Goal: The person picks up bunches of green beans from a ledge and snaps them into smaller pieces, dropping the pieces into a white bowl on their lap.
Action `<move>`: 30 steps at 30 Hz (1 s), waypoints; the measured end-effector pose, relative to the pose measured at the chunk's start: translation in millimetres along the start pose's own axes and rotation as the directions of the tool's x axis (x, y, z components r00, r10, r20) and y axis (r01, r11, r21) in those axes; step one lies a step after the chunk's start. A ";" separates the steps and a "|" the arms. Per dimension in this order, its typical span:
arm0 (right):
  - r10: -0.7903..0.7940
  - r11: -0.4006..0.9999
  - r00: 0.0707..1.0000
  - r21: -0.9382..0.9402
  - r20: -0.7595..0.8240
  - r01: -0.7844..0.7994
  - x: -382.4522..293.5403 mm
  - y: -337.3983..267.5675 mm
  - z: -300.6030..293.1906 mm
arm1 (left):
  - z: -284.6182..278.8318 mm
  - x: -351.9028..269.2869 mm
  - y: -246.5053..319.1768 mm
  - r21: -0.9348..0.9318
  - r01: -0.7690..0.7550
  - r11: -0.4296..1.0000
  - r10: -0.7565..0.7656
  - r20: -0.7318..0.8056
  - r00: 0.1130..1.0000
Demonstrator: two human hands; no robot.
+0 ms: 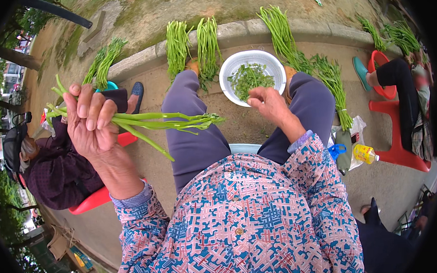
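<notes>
My left hand [91, 121] is raised at the left, closed around several green leafy-vegetable stems [147, 121] whose thin tips point right over my left thigh. My right hand [272, 106] hangs over the near right rim of a white plastic colander [224, 78], thumb and fingertips close together; whether anything small is between them cannot be told. Inside the colander lie loose green leaves [250, 79]. Past my left knee, two bunches of green stems [177, 46] lean on the curb. Beyond my right knee are another long bunch [279, 33] and a tied bundle [334, 89].
A concrete curb [235, 33] runs across the front. On the left, a person in dark clothes [64, 166] sits on a red stool [92, 201]. At the right stand another red stool [392, 134], a red basin [384, 87] by a seated person's leg, and a yellow-labelled bottle [364, 153] beside plastic bags.
</notes>
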State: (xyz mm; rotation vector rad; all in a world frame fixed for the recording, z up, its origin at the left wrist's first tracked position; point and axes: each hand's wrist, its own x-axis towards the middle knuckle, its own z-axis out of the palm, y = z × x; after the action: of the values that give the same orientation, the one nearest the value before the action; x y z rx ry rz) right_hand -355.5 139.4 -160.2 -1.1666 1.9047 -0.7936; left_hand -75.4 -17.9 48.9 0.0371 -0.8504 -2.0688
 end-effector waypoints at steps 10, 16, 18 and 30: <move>-0.080 0.993 0.977 -0.073 0.198 0.096 -21.1 -11.1 39.4 | -20.9 -32.4 37.3 -0.018 -0.017 1.000 0.015 -0.067 0.998; -0.118 0.990 0.974 -0.059 0.194 0.132 -15.0 -20.1 48.1 | -26.6 -57.3 43.0 -0.017 0.006 1.000 -0.007 -0.047 0.999; -0.153 0.986 0.974 -0.035 0.166 0.161 -10.5 -24.0 53.6 | -29.3 -61.9 43.6 -0.013 0.010 1.000 -0.010 -0.056 0.998; -0.487 0.873 0.873 -0.019 0.013 0.487 24.2 -47.6 101.0 | -36.7 -72.9 51.6 -0.014 -0.005 1.000 0.005 -0.030 1.000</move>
State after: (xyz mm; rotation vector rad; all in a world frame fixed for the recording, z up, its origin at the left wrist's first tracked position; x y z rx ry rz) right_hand -256.4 86.7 -181.7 -1.6965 1.6257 -1.0310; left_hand 18.4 -4.5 30.9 0.0580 -0.8163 -2.0647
